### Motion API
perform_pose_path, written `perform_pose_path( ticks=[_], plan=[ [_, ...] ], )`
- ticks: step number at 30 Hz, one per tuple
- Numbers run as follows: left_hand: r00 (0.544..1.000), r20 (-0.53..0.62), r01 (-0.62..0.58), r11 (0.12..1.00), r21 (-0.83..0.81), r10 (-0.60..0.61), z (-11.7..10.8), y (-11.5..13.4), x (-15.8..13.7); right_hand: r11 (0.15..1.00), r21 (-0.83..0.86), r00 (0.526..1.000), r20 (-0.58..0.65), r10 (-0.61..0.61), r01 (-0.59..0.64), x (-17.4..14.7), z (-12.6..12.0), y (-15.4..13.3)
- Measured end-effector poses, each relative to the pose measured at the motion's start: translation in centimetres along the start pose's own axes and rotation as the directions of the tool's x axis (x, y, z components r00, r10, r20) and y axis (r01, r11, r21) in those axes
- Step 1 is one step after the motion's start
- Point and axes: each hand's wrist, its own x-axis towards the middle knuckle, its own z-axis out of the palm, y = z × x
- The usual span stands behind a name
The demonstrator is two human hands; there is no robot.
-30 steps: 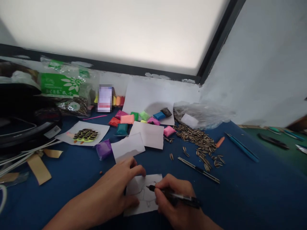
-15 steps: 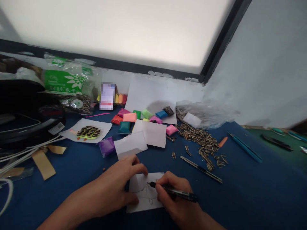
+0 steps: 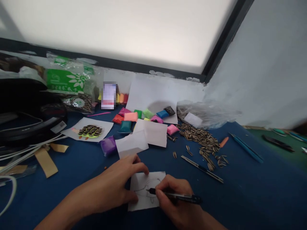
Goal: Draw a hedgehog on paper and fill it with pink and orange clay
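Note:
A small white sheet of paper lies on the blue tabletop in front of me, bearing thin dark line drawing with curved strokes. My left hand rests at its left side, thumb and fingers spread apart, pressing on the upper edge and lower left. In my right hand is a black pen, pinched between thumb and fingers. Its tip touches or hovers just over the drawn lines near the middle of the sheet; contact is hard to tell. Part of the drawing is hidden behind my right hand.
Behind are blank papers, a purple clay packet and several other coloured packets. A seed-covered turtle-like figure sits on paper at left. Sunflower seeds, a utility knife and blue tweezers lie right. White cables run along the left.
The pen tip has moved slightly down on the paper, and my right hand with it. A dark line near the middle looks longer. My left hand stays in place on the sheet.

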Motion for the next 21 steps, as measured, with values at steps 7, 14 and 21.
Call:
perform_pose_path(
  ticks=[7, 14, 21],
  plan=[
    [1.0, 0.008, -0.001, 1.0, -0.006, 0.001, -0.03, 0.05, -0.09, 1.0, -0.02, 1.0, -0.003, -0.001, 0.001, -0.09, 0.15, 0.14],
    [1.0, 0.005, 0.013, 1.0, -0.001, -0.013, -0.07, 0.22, -0.06, 0.999, -0.034, 1.0, 0.002, -0.007, 0.007, -0.02, 0.18, 0.01],
    [1.0, -0.005, 0.01, 1.0, 0.004, -0.01, -0.02, 0.16, -0.04, 1.0, -0.029, 1.0, -0.004, -0.007, 0.006, -0.09, 0.1, -0.04]
  ],
)
